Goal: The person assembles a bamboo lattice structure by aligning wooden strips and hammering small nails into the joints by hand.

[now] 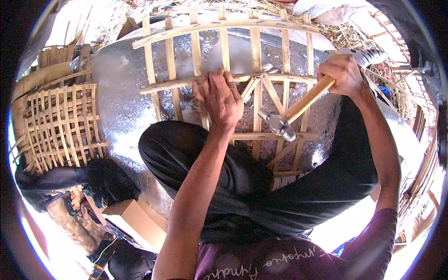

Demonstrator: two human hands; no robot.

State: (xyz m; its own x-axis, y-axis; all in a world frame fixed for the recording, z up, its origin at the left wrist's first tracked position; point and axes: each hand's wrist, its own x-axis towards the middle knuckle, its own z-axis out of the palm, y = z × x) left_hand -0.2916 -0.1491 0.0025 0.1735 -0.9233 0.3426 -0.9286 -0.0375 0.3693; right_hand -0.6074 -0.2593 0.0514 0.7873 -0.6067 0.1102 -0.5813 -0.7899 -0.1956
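Note:
A slatted bamboo frame lies in front of me, its crossbars running left to right and thinner slats crossing them. My left hand bears on the middle crossbar, fingers bent and closed around where a slat meets it. Whether a nail is between the fingertips is hidden. In my right hand is a hammer, gripped by its wooden handle. Its metal head hangs toward me over the lower part of the frame, right of my left hand. Two short slanting struts meet the middle crossbar near the hammer.
Shiny silver sheeting lies under the frame. On the left is a woven bamboo panel, with a cardboard box nearer me. Loose straw covers the far right, beside a black-striped white thing. My bent legs are close to the frame.

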